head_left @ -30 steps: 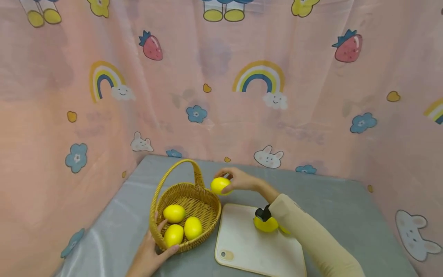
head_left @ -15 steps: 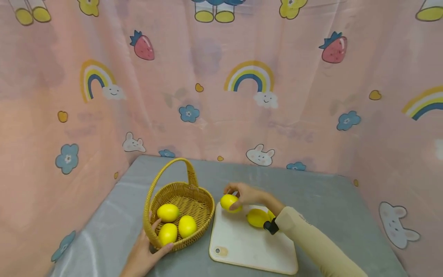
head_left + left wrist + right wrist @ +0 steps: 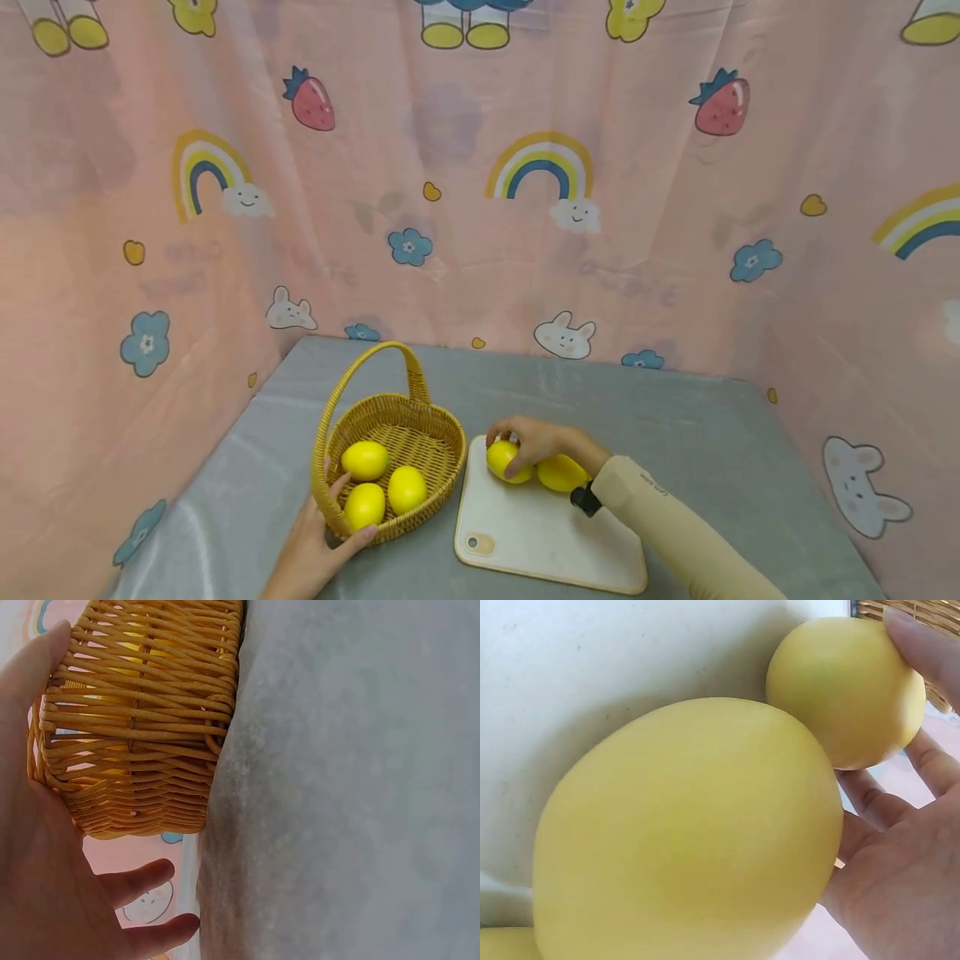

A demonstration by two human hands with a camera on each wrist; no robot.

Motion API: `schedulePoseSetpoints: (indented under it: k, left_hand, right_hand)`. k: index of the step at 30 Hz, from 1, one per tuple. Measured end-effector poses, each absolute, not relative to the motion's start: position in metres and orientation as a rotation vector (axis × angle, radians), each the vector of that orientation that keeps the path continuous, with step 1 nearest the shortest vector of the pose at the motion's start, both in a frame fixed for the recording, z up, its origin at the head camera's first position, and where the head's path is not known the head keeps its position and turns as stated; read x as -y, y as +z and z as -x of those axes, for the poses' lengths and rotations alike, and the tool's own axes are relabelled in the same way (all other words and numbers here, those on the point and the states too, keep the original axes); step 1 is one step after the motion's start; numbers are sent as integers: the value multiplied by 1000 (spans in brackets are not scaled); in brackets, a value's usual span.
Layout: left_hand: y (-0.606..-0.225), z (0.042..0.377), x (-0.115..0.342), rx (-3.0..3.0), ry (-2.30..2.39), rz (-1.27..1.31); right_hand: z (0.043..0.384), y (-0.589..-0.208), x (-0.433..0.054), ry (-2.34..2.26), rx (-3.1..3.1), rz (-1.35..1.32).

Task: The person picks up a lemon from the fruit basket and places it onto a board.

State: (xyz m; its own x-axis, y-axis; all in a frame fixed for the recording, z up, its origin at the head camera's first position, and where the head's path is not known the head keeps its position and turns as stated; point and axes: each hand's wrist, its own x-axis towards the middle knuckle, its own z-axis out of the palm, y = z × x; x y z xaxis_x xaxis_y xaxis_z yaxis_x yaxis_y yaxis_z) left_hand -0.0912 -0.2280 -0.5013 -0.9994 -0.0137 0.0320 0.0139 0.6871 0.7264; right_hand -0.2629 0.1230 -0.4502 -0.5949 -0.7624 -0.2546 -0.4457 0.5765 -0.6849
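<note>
A wicker basket [image 3: 442, 417] with a tall arched handle holds three yellow lemons [image 3: 407, 490]. My left hand [image 3: 307, 537] grips its near left rim, thumb outside the front wall; in the left wrist view two fingers [image 3: 142, 881] extend free below the weave. On the white cutting board [image 3: 540, 542], my right hand [image 3: 536, 440] holds another lemon [image 3: 501, 457] between thumb and fingers at the far left corner. Right beside it lies a second lemon [image 3: 561, 473], large in the right wrist view. A further yellow edge [image 3: 506, 943] shows at that view's lower left.
A grey cloth [image 3: 247, 500] covers the table. Behind and at both sides hangs a pink printed curtain [image 3: 465, 292]. The board stands just right of the basket, with a small gap between them.
My right hand has carried its lemon from beside the basket's far right rim rightward and down onto the board. The left hand stays on the basket; the head view has shifted slightly.
</note>
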Motion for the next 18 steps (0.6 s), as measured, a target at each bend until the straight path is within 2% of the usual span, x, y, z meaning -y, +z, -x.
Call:
schedulePoseSetpoints:
  k: [18]
  left_hand:
    - [-498, 90, 227, 2866, -1233, -3]
  right_hand:
    - [260, -448, -119, -719, -2265, 892]
